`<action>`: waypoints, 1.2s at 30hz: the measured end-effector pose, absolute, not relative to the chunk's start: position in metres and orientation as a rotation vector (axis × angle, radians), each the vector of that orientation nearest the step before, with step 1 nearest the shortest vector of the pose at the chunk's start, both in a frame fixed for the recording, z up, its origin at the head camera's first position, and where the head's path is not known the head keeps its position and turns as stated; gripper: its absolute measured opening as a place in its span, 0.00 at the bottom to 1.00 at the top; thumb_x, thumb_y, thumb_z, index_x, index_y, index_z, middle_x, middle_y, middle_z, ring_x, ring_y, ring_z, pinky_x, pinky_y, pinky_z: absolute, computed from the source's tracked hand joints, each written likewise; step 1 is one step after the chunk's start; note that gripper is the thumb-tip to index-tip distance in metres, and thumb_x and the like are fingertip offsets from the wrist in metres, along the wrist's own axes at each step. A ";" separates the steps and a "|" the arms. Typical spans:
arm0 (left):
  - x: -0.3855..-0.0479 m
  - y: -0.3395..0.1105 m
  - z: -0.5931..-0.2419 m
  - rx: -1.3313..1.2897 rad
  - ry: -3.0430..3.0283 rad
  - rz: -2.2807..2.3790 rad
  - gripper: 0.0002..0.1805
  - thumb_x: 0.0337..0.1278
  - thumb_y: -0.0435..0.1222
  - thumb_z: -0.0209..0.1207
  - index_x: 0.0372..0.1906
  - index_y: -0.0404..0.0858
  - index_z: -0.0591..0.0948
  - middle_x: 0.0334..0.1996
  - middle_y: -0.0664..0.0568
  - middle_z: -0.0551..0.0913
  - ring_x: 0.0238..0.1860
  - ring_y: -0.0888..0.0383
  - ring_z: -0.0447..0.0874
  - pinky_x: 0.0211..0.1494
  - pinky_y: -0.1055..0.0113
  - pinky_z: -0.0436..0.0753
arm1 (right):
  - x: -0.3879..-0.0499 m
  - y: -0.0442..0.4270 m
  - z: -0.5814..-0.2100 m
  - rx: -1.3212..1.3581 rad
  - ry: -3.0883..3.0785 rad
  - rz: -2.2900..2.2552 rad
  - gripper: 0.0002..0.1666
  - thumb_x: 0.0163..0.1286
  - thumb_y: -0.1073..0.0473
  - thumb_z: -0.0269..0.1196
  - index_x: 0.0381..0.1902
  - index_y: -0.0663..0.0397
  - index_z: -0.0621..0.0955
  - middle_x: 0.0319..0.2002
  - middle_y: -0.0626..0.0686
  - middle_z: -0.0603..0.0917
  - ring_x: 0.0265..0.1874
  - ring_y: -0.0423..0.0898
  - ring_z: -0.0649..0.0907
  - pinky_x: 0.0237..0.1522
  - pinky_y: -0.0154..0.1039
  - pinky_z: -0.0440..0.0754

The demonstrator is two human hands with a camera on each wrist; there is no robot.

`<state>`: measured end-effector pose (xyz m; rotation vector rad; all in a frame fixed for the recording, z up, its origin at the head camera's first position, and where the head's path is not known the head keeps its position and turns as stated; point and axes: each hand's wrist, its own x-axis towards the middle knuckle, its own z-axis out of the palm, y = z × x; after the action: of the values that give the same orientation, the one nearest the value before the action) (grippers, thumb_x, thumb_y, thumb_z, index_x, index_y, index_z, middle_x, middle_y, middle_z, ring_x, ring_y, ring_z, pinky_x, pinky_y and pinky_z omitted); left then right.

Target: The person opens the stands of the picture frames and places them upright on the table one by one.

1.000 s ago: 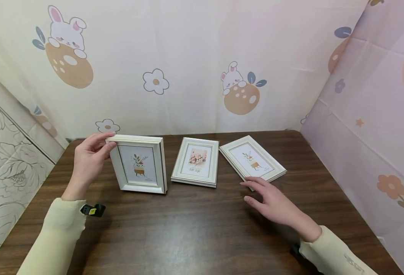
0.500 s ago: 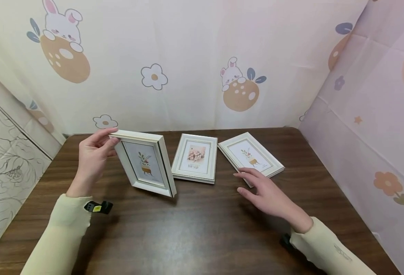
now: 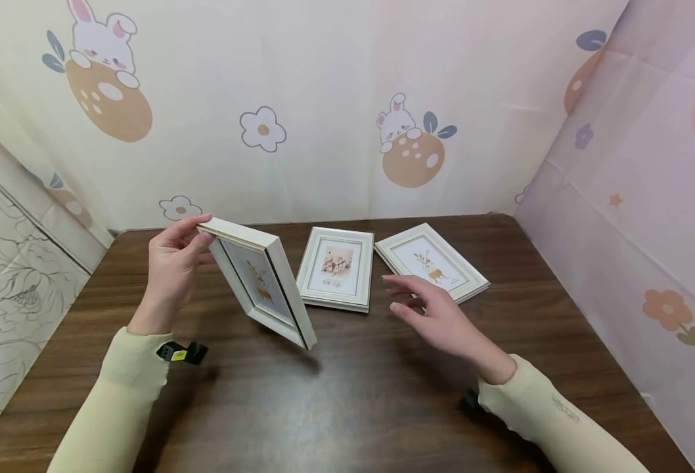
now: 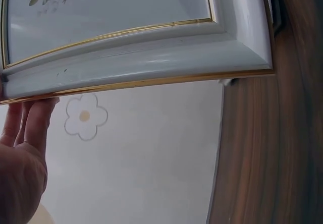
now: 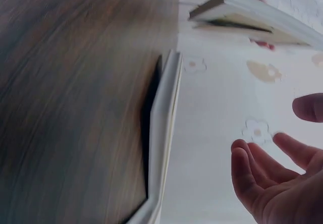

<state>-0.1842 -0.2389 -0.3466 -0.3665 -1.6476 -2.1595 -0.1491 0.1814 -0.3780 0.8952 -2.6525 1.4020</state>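
Note:
My left hand [image 3: 170, 272] pinches a white picture frame [image 3: 263, 286] at its upper left corner, thumb on the front and fingers behind. This frame is turned toward the right and tilted, its lower corner just above the table; whether it touches is hard to tell. Inside is a potted-plant print. In the left wrist view the fingers [image 4: 38, 125] meet the gold-lined edge of the held frame [image 4: 141, 62]. My right hand [image 3: 439, 318] hovers with loosely bent fingers, holding nothing, in front of a second white picture frame [image 3: 460, 276] lying face up and angled, partly covering it.
Between the hands, farther back, a third white picture frame [image 3: 336, 299] with a flower print lies flat. All are on or over a dark wood table [image 3: 336, 407]. Patterned curtains [image 3: 324, 66] rise behind and at the right; a line-drawn panel [image 3: 10, 289] stands left.
The left hand has lifted the frame it holds off the table, turned its face rightward and brought it right. The right hand has moved left and slightly back, still holding nothing.

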 end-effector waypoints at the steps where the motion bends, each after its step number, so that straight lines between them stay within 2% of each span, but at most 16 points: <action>1: -0.184 -0.237 -0.346 -0.380 -1.639 -2.172 0.14 0.60 0.23 0.63 0.51 0.30 0.85 0.38 0.48 0.82 0.36 0.60 0.83 0.29 0.66 0.86 | -0.149 0.178 -0.378 0.896 -2.642 1.424 0.27 0.71 0.62 0.65 0.66 0.51 0.75 0.61 0.51 0.79 0.53 0.49 0.82 0.52 0.47 0.82; 5: -0.185 -0.230 -0.345 -0.432 -1.620 -2.204 0.14 0.59 0.24 0.64 0.51 0.32 0.85 0.39 0.48 0.82 0.37 0.59 0.83 0.31 0.66 0.86 | -0.151 0.162 -0.378 0.928 -2.597 1.482 0.29 0.70 0.64 0.64 0.68 0.52 0.73 0.62 0.54 0.78 0.56 0.53 0.81 0.53 0.44 0.81; 10: -0.185 -0.223 -0.345 -0.491 -1.597 -2.250 0.15 0.58 0.28 0.66 0.51 0.33 0.86 0.39 0.48 0.82 0.38 0.58 0.82 0.31 0.66 0.86 | -0.151 0.145 -0.378 1.002 -2.557 1.530 0.28 0.70 0.64 0.64 0.67 0.54 0.73 0.61 0.55 0.78 0.54 0.54 0.82 0.53 0.48 0.82; 19: -0.182 -0.210 -0.345 -0.638 -1.462 -2.404 0.13 0.63 0.25 0.60 0.50 0.36 0.86 0.43 0.44 0.85 0.39 0.56 0.84 0.33 0.64 0.87 | -0.149 0.120 -0.379 1.091 -2.549 1.565 0.27 0.69 0.65 0.65 0.65 0.52 0.76 0.59 0.48 0.79 0.54 0.49 0.82 0.51 0.41 0.83; 26: -0.179 -0.200 -0.342 -0.770 -1.364 -2.517 0.13 0.64 0.28 0.60 0.50 0.40 0.86 0.44 0.41 0.85 0.42 0.49 0.87 0.36 0.62 0.87 | -0.146 0.104 -0.381 1.255 -2.378 1.653 0.26 0.68 0.68 0.65 0.63 0.60 0.76 0.58 0.55 0.81 0.53 0.56 0.82 0.50 0.48 0.83; 33: -0.178 -0.191 -0.338 -0.835 -1.261 -2.637 0.14 0.65 0.28 0.58 0.50 0.41 0.86 0.44 0.40 0.84 0.41 0.46 0.87 0.48 0.55 0.85 | -0.144 0.090 -0.384 1.336 -2.293 1.773 0.24 0.68 0.67 0.65 0.62 0.61 0.77 0.57 0.55 0.82 0.55 0.50 0.82 0.54 0.45 0.81; 36: -0.178 -0.189 -0.337 -0.831 -1.283 -2.640 0.14 0.66 0.28 0.57 0.49 0.42 0.87 0.44 0.41 0.84 0.41 0.47 0.87 0.50 0.55 0.85 | -0.143 0.085 -0.386 1.346 -2.263 1.821 0.25 0.67 0.68 0.66 0.62 0.61 0.77 0.58 0.57 0.81 0.57 0.49 0.81 0.56 0.45 0.80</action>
<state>-0.1779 -0.1887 -0.3373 -0.8310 -1.2825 -2.6400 -0.1431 0.0853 -0.3860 1.3456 -2.2632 1.8210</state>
